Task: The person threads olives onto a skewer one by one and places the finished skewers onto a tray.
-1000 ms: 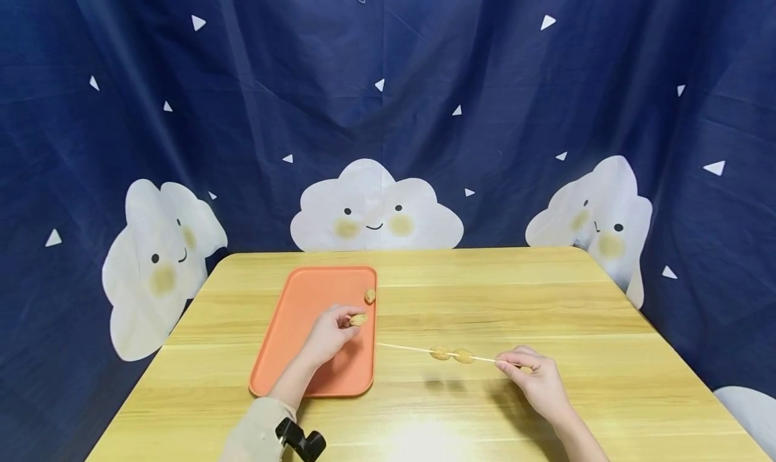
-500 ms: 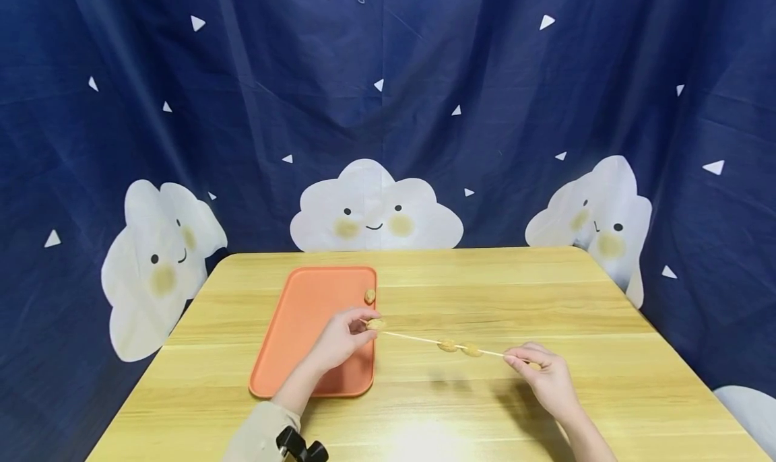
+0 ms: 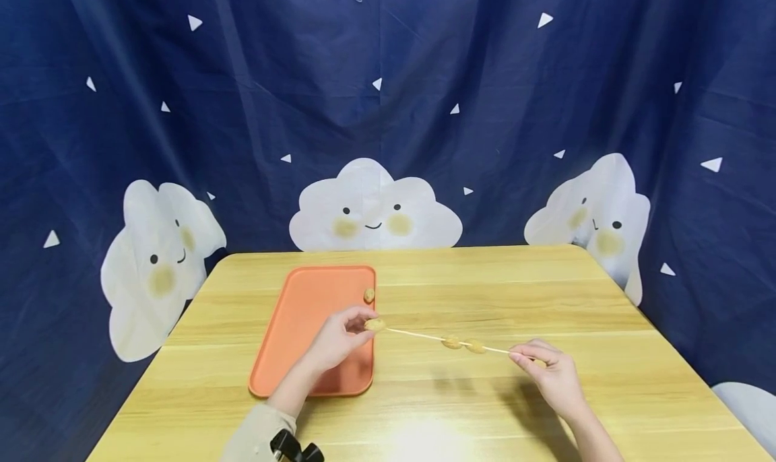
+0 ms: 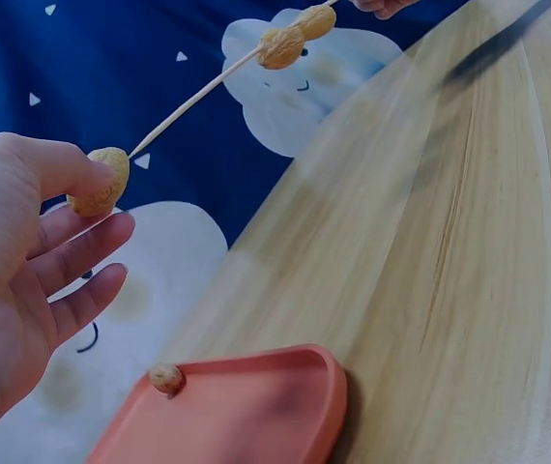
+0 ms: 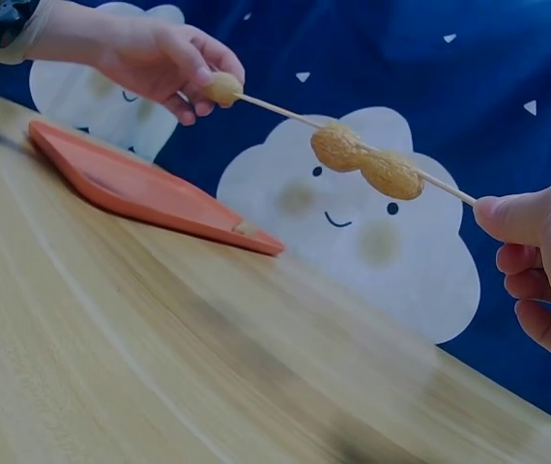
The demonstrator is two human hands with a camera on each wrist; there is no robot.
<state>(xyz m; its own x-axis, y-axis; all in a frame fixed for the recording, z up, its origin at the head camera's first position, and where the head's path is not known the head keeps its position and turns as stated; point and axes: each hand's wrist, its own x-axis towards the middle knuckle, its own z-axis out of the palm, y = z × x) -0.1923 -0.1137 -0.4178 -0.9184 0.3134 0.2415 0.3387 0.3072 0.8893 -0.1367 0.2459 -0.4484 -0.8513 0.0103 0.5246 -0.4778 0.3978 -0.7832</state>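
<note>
My left hand [image 3: 339, 337] pinches a golden-brown wrinkled food ball [image 4: 101, 182] between thumb and fingertips, over the right side of an orange tray [image 3: 303, 300]. Off to the right, my right hand [image 3: 548, 374] pinches the end of a thin wooden skewer [image 5: 280, 111] between thumb and index finger. Two more such balls [image 5: 335, 147] are threaded on the skewer close together, nearer the right hand. The skewer's far tip meets the ball in my left hand; how deep it sits there I cannot tell. Everything held is above the table.
One loose ball [image 3: 369, 295] lies at the tray's right edge. The tray rests on the left part of a light wooden table [image 3: 461, 287]. A dark blue curtain [image 3: 515, 112] with cloud prints stands behind the table. A black wrist mount [image 3: 295, 446] sits on the left sleeve.
The left hand has moved right with its ball, to the tray's right edge. The right hand has shifted slightly right and up, and the skewer's tip has risen to that ball.
</note>
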